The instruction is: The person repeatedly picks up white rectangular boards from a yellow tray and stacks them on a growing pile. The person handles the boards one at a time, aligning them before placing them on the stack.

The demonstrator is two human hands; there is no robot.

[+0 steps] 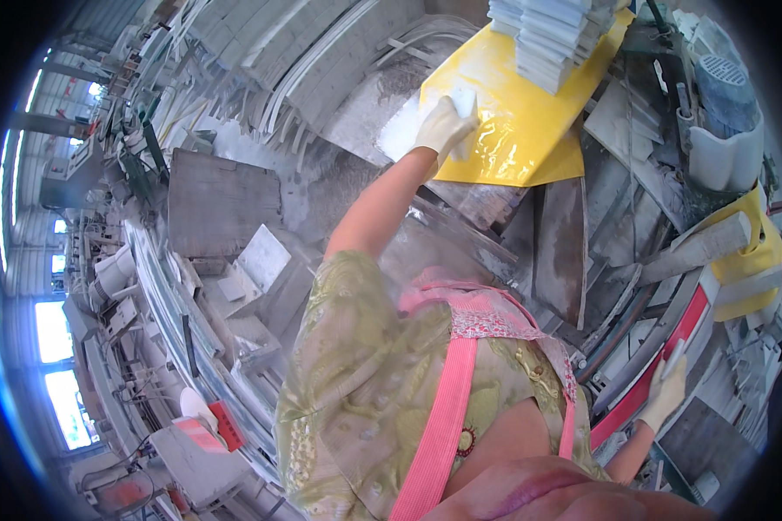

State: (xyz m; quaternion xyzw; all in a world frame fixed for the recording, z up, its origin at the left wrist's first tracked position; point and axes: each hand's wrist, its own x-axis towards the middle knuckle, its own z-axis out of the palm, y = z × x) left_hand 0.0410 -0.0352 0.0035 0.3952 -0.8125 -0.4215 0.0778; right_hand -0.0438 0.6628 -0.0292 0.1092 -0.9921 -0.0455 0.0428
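Note:
My left hand (443,128), in a whitish glove, reaches out over a glossy yellow sheet (517,122). Its fingers close round a small pale bluish-white piece (465,100), whose kind I cannot make out. A stack of pale flat tiles (552,43) rests on the far part of the yellow sheet. Low at the right, well away from the sheet, my right hand (666,392) is gloved too. Its fingers are round a thin pale flat strip (672,358), beside a red edge (643,386). Much of that hand's grip is hidden.
A dark flat board (224,201) lies at the left, with white slab offcuts (263,258) near it. Stacked pale blocks (269,43) and curved strips stand at the back. A dusty bluish motor-like unit (725,87) is at the far right, above another yellow sheet (747,252).

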